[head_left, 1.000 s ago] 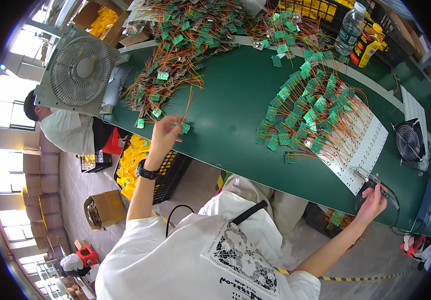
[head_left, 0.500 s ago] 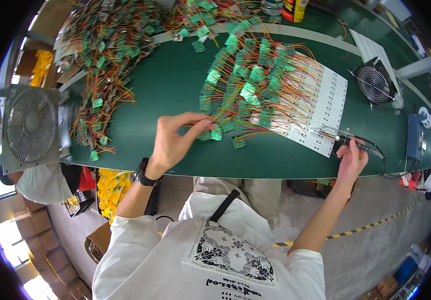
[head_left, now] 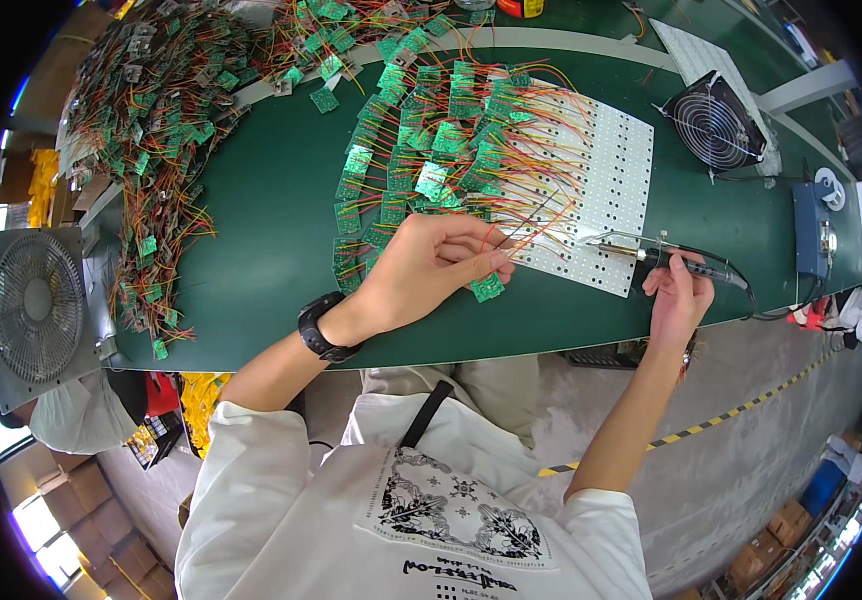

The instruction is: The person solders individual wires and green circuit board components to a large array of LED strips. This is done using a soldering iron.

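My left hand [head_left: 443, 262] is closed in a pinch on thin red, yellow and dark wires [head_left: 523, 238], at the near-left edge of a white perforated panel [head_left: 611, 180]. A small green circuit board [head_left: 488, 288] hangs just below its fingertips. Rows of similar green boards [head_left: 431, 180] lie beyond the hand, their wires spread over the panel. In my right hand [head_left: 679, 300] is a soldering iron [head_left: 676, 260] with a thin metal guide tube along it. Its tip points left over the panel's near-right part, apart from the wires in my left hand.
A large heap of wired boards [head_left: 151, 110] covers the green table's left side. One fan [head_left: 36, 305] stands at the left edge, a black fan [head_left: 716, 120] at the far right. A blue box [head_left: 811, 230] with a white spool [head_left: 829, 188] sits right; the iron's cable [head_left: 751, 290] runs nearby.
My left hand has moved right from the boards to the panel's edge and now pinches wires there. The iron stays in my right hand, its tip near the panel. The whole view has shifted.
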Demonstrator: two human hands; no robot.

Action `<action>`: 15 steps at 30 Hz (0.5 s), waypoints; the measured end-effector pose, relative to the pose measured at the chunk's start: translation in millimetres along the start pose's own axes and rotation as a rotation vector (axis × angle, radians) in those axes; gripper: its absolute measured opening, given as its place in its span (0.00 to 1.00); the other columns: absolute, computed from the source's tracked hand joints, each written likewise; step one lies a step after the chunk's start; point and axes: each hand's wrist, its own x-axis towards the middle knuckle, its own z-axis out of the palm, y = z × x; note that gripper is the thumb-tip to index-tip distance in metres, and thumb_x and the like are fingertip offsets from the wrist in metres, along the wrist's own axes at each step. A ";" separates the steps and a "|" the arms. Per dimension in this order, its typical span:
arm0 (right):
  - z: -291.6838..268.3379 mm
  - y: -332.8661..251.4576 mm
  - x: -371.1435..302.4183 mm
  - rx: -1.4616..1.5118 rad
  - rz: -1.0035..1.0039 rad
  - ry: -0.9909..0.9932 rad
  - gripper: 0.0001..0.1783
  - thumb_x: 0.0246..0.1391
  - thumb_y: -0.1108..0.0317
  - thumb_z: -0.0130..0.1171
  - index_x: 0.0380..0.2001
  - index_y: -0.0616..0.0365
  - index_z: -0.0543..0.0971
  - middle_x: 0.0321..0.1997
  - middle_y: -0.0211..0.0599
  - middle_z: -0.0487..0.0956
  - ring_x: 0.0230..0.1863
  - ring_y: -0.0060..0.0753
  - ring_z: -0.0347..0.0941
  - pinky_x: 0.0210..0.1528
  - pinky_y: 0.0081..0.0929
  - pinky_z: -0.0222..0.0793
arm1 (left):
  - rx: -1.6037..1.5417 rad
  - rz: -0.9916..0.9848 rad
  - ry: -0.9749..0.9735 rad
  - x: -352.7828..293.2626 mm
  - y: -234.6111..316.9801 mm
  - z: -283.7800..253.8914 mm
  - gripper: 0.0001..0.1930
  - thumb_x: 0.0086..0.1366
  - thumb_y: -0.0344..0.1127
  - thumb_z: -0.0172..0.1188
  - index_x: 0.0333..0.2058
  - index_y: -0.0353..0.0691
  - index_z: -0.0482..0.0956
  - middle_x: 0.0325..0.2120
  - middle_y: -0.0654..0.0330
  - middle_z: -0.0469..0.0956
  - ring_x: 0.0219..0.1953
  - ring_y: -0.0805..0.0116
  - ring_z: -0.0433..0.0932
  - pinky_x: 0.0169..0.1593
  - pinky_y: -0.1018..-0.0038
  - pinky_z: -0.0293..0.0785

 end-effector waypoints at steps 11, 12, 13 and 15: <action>1.1 -2.0 -0.8 -0.002 -0.005 0.027 0.12 0.54 0.72 0.57 0.39 0.72 0.75 0.32 0.43 0.78 0.16 0.29 0.70 0.18 0.22 0.64 | 0.249 0.138 0.013 7.3 9.0 12.5 0.07 0.65 0.25 0.54 0.39 0.26 0.74 0.32 0.52 0.81 0.36 0.71 0.81 0.39 0.79 0.76; 1.6 -1.6 -0.6 -0.005 -0.003 0.031 0.12 0.54 0.72 0.57 0.39 0.72 0.75 0.32 0.43 0.78 0.16 0.29 0.70 0.18 0.22 0.64 | 0.303 0.152 -0.005 10.0 10.4 12.7 0.07 0.64 0.25 0.54 0.38 0.26 0.75 0.31 0.52 0.81 0.35 0.70 0.82 0.38 0.78 0.76; 2.0 -1.5 -0.4 -0.004 0.006 0.026 0.12 0.54 0.72 0.57 0.39 0.71 0.75 0.31 0.43 0.78 0.16 0.29 0.70 0.18 0.22 0.63 | 0.300 0.151 -0.009 15.0 7.6 14.6 0.07 0.64 0.25 0.54 0.38 0.26 0.75 0.31 0.52 0.81 0.35 0.70 0.82 0.38 0.78 0.76; 2.2 -1.3 -0.6 -0.006 0.017 0.028 0.13 0.54 0.72 0.57 0.39 0.71 0.75 0.31 0.43 0.78 0.16 0.29 0.70 0.18 0.22 0.63 | 0.438 0.529 0.086 26.9 -0.3 20.6 0.06 0.62 0.25 0.56 0.36 0.27 0.75 0.26 0.53 0.80 0.30 0.69 0.82 0.35 0.77 0.76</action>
